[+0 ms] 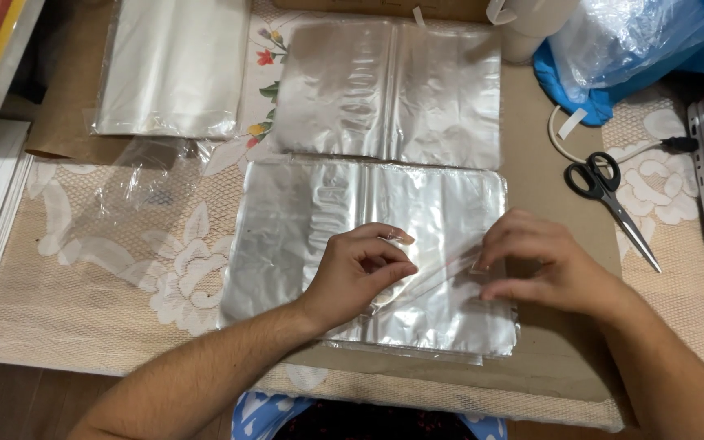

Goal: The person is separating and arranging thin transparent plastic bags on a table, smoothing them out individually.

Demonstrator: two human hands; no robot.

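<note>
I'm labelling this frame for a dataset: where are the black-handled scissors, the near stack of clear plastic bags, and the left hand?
black-handled scissors (604, 186): head view, on the pivot.
near stack of clear plastic bags (286, 228): head view, bare left half.
left hand (361, 269): head view, back of hand.

Silvery clear plastic bags (368, 236) lie on a beige floral lace tablecloth (123, 269) beside black-handled scissors (604, 191).

I look down on my cream lace floral tablecloth (107, 269), spread over a brown cardboard sheet (547, 163); dark wooden floor (9, 403) shows below, under soft, even indoor light.
</note>
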